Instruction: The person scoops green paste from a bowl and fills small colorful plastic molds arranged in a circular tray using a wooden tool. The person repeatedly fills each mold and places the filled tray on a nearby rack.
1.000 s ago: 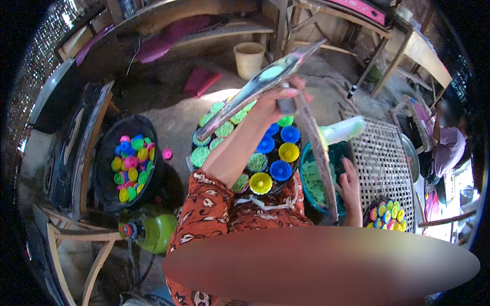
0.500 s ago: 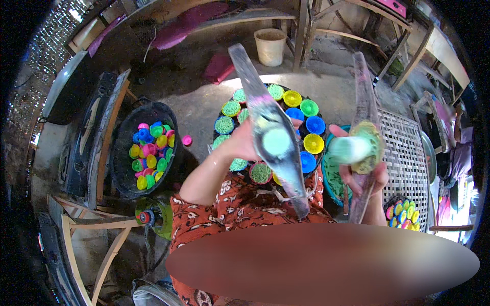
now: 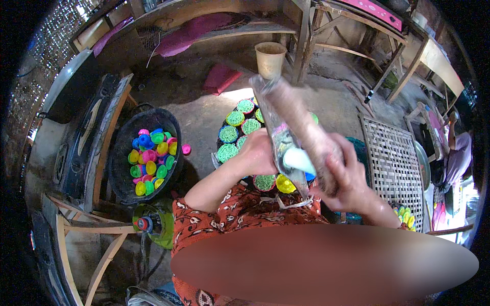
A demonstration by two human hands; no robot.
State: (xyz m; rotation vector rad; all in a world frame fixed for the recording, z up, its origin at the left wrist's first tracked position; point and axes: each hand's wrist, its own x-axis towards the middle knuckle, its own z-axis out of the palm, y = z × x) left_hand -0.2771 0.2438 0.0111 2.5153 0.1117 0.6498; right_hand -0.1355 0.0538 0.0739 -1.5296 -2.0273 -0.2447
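Both my hands hold a long clear plastic bag (image 3: 286, 109) with a pale green and white lump (image 3: 298, 159) inside it. My left hand (image 3: 258, 153) grips the bag's near edge. My right hand (image 3: 347, 176) wraps round its lower part, and the bag rises tilted up and to the left. Under my hands sits a round tray of small coloured cups (image 3: 236, 133) filled with green strands. Some of these cups are hidden behind my hands and the bag.
A black basin (image 3: 122, 168) holding several empty coloured cups stands on the left, with one pink cup (image 3: 186, 149) beside it. A woven bamboo rack (image 3: 395, 163) lies right, a beige bucket (image 3: 270, 58) at the back. Another person (image 3: 457, 153) sits at the right edge.
My hands have come together in front of me. The bag, earlier stretched wide between them, is now gathered into one roll, and my right hand has closed round it.
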